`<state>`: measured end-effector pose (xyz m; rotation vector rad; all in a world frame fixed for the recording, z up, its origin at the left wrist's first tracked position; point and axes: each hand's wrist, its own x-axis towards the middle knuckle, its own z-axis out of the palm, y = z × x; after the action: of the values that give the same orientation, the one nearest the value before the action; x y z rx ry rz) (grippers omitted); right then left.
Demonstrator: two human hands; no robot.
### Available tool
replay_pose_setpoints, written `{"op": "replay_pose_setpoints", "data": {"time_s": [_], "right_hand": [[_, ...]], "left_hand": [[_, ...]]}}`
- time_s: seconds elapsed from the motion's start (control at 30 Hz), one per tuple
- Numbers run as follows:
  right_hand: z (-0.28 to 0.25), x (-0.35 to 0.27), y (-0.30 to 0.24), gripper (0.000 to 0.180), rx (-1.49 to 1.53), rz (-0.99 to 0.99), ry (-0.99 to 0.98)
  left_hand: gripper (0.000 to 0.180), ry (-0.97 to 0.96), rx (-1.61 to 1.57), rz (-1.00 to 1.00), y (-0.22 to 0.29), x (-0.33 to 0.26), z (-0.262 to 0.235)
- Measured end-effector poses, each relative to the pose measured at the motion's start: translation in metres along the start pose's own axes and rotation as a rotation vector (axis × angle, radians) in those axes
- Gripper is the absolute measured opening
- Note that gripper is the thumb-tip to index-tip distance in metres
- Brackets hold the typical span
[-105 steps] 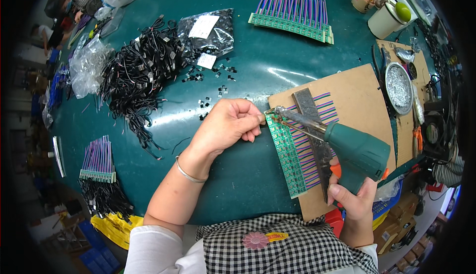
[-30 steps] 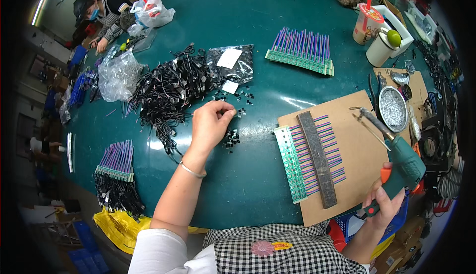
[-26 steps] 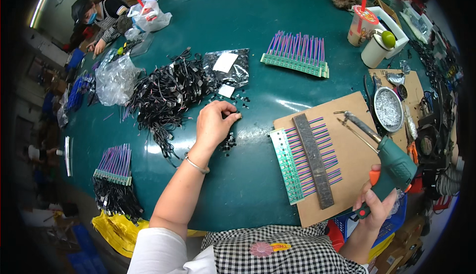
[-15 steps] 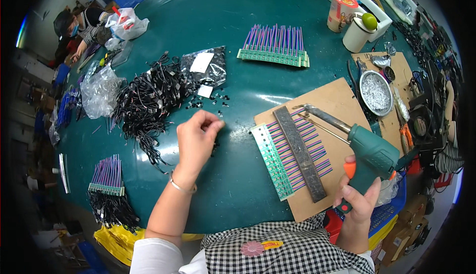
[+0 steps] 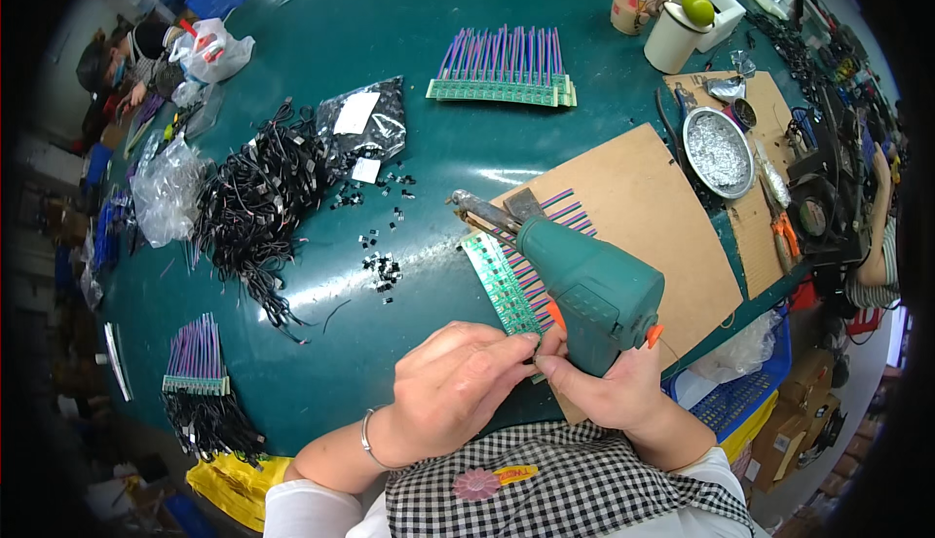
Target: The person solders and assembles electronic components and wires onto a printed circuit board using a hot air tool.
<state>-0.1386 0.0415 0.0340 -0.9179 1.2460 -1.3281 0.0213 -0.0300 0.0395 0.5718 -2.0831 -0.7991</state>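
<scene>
As its axis slants, the soldering gun [image 5: 596, 285] points forward-left.

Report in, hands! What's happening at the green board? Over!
Left grip at board's near end, fingers bunched. Right grip around gun. Gun blocks view of some wires.

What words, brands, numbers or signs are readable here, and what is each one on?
Yellow patch on the checked apron: lettering, which I won't copy out.
Drink cup: print on the lid, too small to read.
Two white labels by the clear bag of black parts: nothing legible.
Green circuit boards: any markings too small.
Green soldering gun: no legible words.
</scene>
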Motion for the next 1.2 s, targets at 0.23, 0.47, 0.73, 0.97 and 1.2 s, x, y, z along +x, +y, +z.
{"op": "replay_pose_setpoints", "data": {"time_s": [0.23, 0.47, 0.73, 0.97, 1.2], "right_hand": [[0.001, 0.005, 0.003, 0.014, 0.053, 0.052, 0.024], [-0.001, 0.005, 0.011, 0.023, -0.130, -0.009, -0.054], [-0.011, 0.002, 0.000, 0.034, -0.080, 0.025, 0.079], [-0.031, -0.017, -0.004, 0.050, 0.016, 0.027, 0.121], [-0.037, -0.023, -0.002, 0.053, 0.009, 0.072, 0.113]], "left_hand": [[0.022, -0.174, -0.186, -0.387, -0.004, 0.000, -0.004], [0.007, -0.354, -0.641, -0.797, -0.019, -0.001, -0.013], [0.011, -0.101, -0.628, -1.033, -0.076, 0.007, -0.017], [0.012, -0.127, -0.644, -1.110, -0.101, 0.009, -0.012], [0.011, -0.127, -0.653, -1.130, -0.102, 0.011, -0.012]]}}
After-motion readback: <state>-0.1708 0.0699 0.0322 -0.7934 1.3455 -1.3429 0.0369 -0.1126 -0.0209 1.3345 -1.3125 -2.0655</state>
